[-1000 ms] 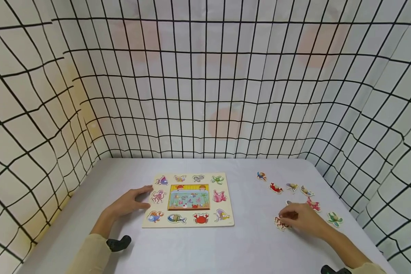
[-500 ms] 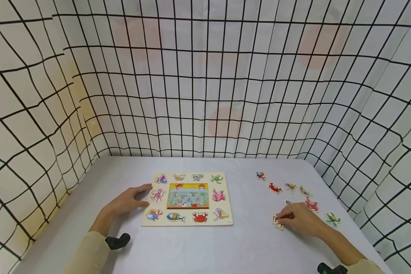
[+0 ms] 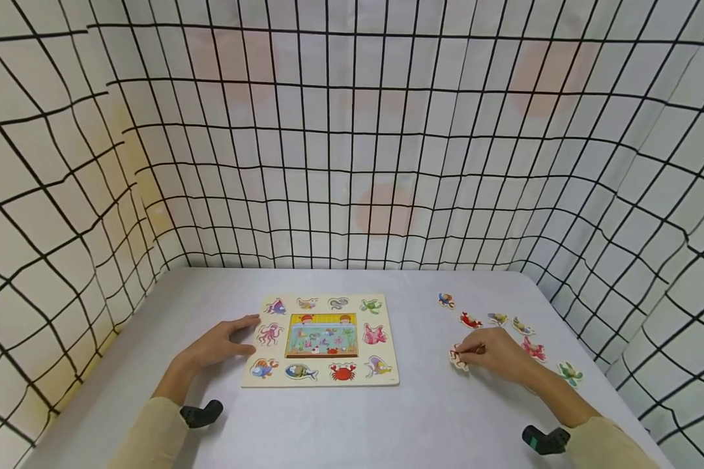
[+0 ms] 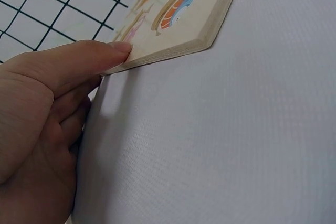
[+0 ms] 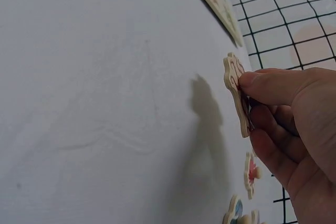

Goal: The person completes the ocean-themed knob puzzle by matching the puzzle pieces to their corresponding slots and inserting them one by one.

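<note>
A flat wooden puzzle board (image 3: 319, 383) printed with sea animals lies left of centre. My left hand (image 3: 216, 344) rests at the board's left edge. Its thumb (image 4: 113, 55) touches the board (image 4: 202, 27) in the left wrist view, with the other fingers partly hidden behind it. Well to the right of the board, my right hand (image 3: 495, 355) pinches an octopus puzzle piece (image 3: 457, 360) between thumb and fingers. The right wrist view has this piece (image 5: 234, 90) tilted up on edge above the table, its shadow beside it.
Loose pieces lie on the right: a red crab (image 3: 470, 320), a pink piece (image 3: 534, 348), a green turtle (image 3: 570, 373), a blue-orange piece (image 3: 446, 299) and several others. Black-lined netting (image 3: 352, 163) stands around the white table (image 3: 328, 430).
My right hand has lifted the octopus piece from the table and carried it left and away from me. My left hand has stayed at the board's edge.
</note>
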Available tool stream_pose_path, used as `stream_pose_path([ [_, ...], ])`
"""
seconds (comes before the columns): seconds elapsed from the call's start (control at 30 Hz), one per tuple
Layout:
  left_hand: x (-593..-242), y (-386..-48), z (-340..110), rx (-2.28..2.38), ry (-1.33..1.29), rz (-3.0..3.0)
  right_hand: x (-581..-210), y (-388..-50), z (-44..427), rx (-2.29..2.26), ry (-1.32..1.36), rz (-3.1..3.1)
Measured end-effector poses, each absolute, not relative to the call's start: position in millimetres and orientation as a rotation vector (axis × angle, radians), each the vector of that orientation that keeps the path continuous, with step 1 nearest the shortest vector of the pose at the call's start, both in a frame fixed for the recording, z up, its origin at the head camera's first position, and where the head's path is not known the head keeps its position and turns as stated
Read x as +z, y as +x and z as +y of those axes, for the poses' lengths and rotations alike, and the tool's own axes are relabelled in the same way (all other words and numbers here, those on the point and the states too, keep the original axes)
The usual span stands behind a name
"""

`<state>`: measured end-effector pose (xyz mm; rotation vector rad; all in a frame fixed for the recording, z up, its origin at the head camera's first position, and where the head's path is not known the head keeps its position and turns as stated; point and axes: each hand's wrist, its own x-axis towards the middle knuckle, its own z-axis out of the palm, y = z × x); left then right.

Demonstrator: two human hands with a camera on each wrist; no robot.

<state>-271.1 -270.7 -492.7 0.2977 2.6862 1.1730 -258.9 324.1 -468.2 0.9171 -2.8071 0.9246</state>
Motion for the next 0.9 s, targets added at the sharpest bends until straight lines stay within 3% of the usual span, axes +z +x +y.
stream_pose_path([
  [0.9,-492.8,-270.5,-269.7,1.195,0.283,2.675,-453.0,-290.8,273.1,0.95,0.941,-2.815],
])
